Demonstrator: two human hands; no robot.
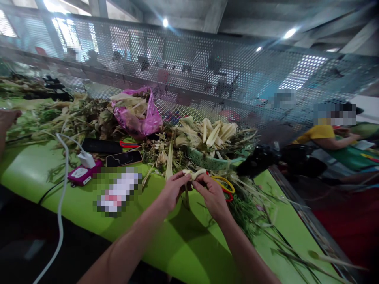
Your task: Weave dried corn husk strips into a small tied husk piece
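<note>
Over the near part of the table, my left hand [174, 191] pinches one side of a pale, folded leaf strip [198, 172] that looks like dried husk. The fingertips of my right hand [211, 193] close on its other side, and the two hands almost meet. A thin end of plant matter hangs below my left fingers. Yellow and red loop handles [226, 185], apparently of scissors, lie just beyond my right hand. Behind both hands stands a green basket [204, 158] heaped with pale dried husks [214, 132].
A pink plastic bag [137, 118] of husks stands among dried plants [89, 114]. A phone [124, 158], a purple power strip [84, 173] and a white cable [61, 205] lie left. Green sprigs [244, 211] lie right. Mesh [189, 71] borders the green table [142, 240]. A person [322, 132] sits right.
</note>
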